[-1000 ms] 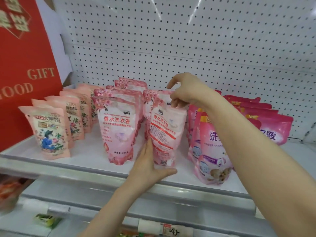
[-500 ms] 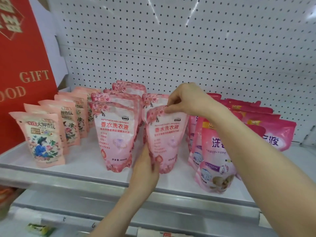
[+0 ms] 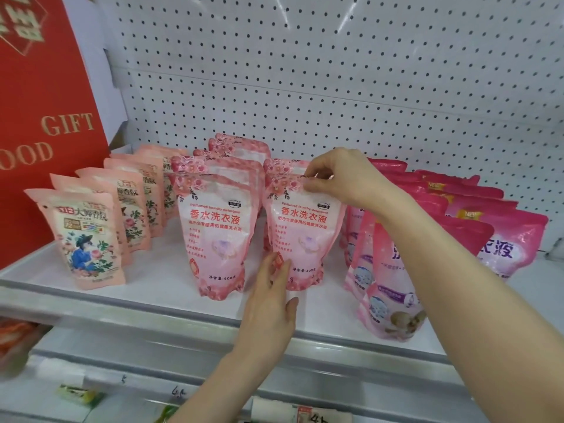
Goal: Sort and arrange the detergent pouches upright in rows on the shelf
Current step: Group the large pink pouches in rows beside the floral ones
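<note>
While the right hand pinches the top edge of the floral pouch, the left hand — fingers straight — presses its lower corner; it stands upright near the shelf front.

A white pegboard dotted with dark holes fills the back wall, with streaks of light glaring across its top. At the far left stands a tall red panel with gold lettering reading "GIFT", and pale cardboard is just behind its edge. Low down are a blurred orange-red bundle, a green packet and a handwritten price label — all out of focus.
</note>
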Tool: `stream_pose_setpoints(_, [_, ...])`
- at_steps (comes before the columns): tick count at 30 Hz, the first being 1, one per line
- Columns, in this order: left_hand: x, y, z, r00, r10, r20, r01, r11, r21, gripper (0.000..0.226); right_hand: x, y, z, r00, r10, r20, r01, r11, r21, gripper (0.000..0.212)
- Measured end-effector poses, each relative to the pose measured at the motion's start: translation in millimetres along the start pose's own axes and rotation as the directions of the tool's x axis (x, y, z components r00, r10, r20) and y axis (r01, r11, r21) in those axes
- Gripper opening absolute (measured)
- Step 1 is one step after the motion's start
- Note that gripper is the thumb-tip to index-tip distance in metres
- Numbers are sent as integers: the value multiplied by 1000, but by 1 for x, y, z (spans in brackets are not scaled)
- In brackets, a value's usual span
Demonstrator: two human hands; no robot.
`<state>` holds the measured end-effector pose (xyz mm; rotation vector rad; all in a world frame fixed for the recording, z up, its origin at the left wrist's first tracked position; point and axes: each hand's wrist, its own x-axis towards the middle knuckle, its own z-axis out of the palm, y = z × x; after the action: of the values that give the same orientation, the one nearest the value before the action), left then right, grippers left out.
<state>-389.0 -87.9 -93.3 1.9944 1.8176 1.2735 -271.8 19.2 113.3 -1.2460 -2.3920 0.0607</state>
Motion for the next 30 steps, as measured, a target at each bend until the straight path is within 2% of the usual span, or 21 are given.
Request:
stream_pose_setpoints(3, [0, -1, -4, 1000, 12, 27, -12, 1000, 0, 67, -2, 2, -3, 999, -3, 43, 6, 998, -69, 26])
stream_pose_setpoints(8, [-3, -9, -11, 998, 27, 62, -28, 999, 19, 70, -5, 3, 0, 1000, 12, 21, -11, 999, -43, 22])
stream_pose_setpoints(14, [-5, -14, -19, 993, 69, 98, -73, 997, 29, 68, -15, -14, -6, 996, 86, 32, -80, 987, -143, 25])
stream_pose_setpoints(19, [6, 0, -41, 985, 166, 43, -165, 985, -42, 49, -45, -19, -26, 987, 43, -156, -61, 991, -115, 25])
stream_pose_setpoints(22, [20, 21, -55, 970, 242, -3, -241, 966, -97, 43, -78, -6, -38, 966, -11, -258, -38, 982, -187, 33])
stream_pose_setpoints(27, [28, 75, -56, 932, 344, -112, -360, 915, -183, 33, -162, 39, -50, 874, -81, -480, -58, 962, -267, 35])
stream_pose_setpoints(30, [20, 116, -37, 902, 404, -150, -428, 881, -201, 29, -218, 80, -53, 833, -53, -550, -105, 962, -252, 33])
